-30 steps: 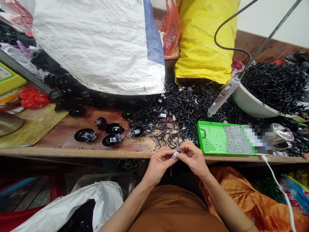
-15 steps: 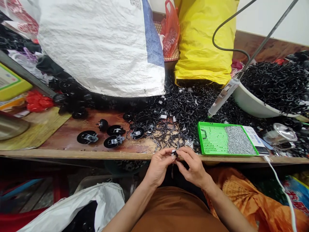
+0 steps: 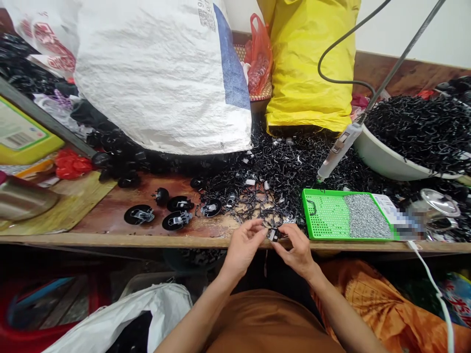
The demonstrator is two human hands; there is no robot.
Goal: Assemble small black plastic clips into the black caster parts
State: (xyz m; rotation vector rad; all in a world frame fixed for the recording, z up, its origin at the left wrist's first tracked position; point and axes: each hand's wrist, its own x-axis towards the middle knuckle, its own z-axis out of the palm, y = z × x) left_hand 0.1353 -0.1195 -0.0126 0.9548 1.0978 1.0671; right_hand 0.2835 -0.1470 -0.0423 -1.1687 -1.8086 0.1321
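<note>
My left hand [image 3: 246, 247] and my right hand [image 3: 296, 247] meet at the front edge of the wooden bench [image 3: 110, 215]. Between their fingertips they pinch a small black and white part [image 3: 273, 235]. A spread of small black clips [image 3: 272, 181] lies just beyond my hands. Several black discs with metal brackets [image 3: 172, 215] sit to the left of them. A green perforated tray [image 3: 331, 215] with a bed of tiny silver screws [image 3: 359, 216] lies right of my hands.
A large white woven sack [image 3: 158, 68] and a yellow bag [image 3: 312, 63] stand at the back. A white bowl [image 3: 379, 157] heaped with black clips sits at right. An electric screwdriver [image 3: 338, 147] hangs on a cable. A white bag [image 3: 121, 318] lies below the bench.
Both hands have stayed together on the small part, turning it between the fingers and shifting slightly right along the bench edge. The view has tilted a little.
</note>
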